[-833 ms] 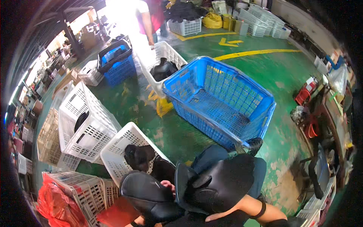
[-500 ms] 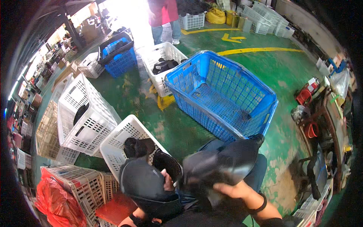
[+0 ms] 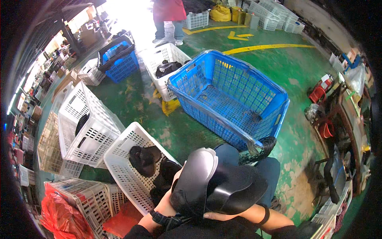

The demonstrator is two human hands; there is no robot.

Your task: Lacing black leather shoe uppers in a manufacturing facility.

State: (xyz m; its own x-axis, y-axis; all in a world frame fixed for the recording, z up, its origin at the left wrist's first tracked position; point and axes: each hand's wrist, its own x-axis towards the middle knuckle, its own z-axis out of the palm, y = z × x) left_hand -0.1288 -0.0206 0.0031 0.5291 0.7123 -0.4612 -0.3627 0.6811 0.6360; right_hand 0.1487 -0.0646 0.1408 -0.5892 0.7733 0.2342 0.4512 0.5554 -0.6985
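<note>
In front of my lap I hold two glossy black pieces that look like boot uppers, side by side and overlapping. My left hand [image 3: 166, 202] is wrapped round the left black boot upper [image 3: 195, 177], whose rounded end points up and away; most of its fingers are hidden behind it. The right black boot upper [image 3: 234, 187] lies tilted to the right, with my right hand [image 3: 234, 214] closed under its near edge, the thumb showing. To the left, a white crate [image 3: 119, 155] contains several similar black pieces [image 3: 145, 159].
A large blue crate [image 3: 223, 129] stands ahead, with black netting or cord [image 3: 264, 147] at its near corner. More white crates [image 3: 87, 139] sit at the left, near a red plastic bag [image 3: 59, 213]. A person [image 3: 169, 14] stands far ahead. A cluttered workbench [image 3: 344, 123] is at the right.
Both black pieces have come together before my lap. My left hand has moved right, out from over the white crate, and its piece has turned with the rounded end upward.
</note>
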